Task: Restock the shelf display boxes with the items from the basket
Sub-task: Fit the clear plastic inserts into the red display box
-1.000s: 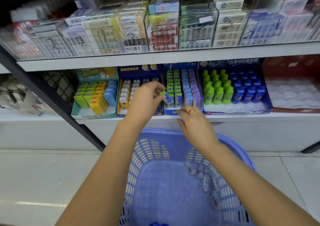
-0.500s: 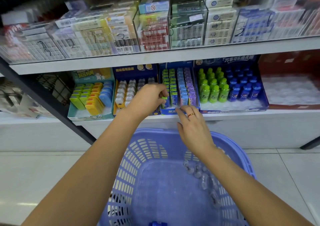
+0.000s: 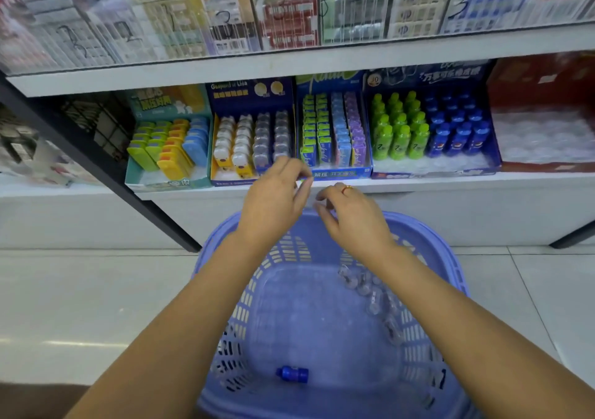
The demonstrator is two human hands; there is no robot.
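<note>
A small blue bottle (image 3: 292, 374) and some clear pieces (image 3: 370, 290) lie in the basket (image 3: 415, 225) near us, below the display boxes (image 3: 338, 173) on the shelf (image 3: 418, 184). Our left hand (image 3: 277, 193) and right hand (image 3: 351, 216) hover over its far rim, fingers loosely curled, holding nothing. We judge we're between items, so next we reach down for one, perhaps the bottle.

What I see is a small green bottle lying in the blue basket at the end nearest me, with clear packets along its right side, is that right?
No: the head view shows the bottle in the blue basket is blue, not green. It does lie at the end nearest you, with clear packets along the right side.
</note>
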